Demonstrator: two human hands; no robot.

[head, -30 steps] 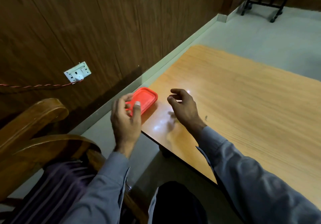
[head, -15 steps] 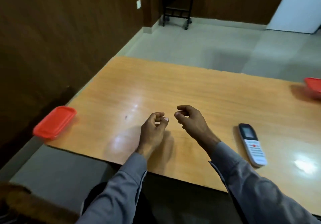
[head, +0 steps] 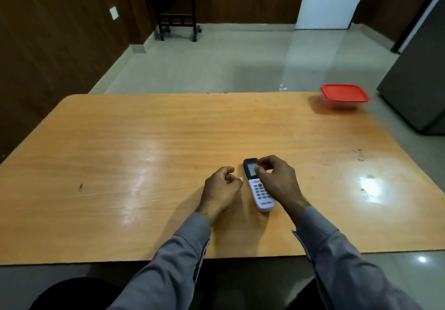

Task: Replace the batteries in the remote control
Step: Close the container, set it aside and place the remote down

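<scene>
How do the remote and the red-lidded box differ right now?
The remote is slim, white with a dark top; the box is squat under a red lid. The remote lies near, at the right hand; the box sits untouched at the far right corner. Both rest on the table.
</scene>
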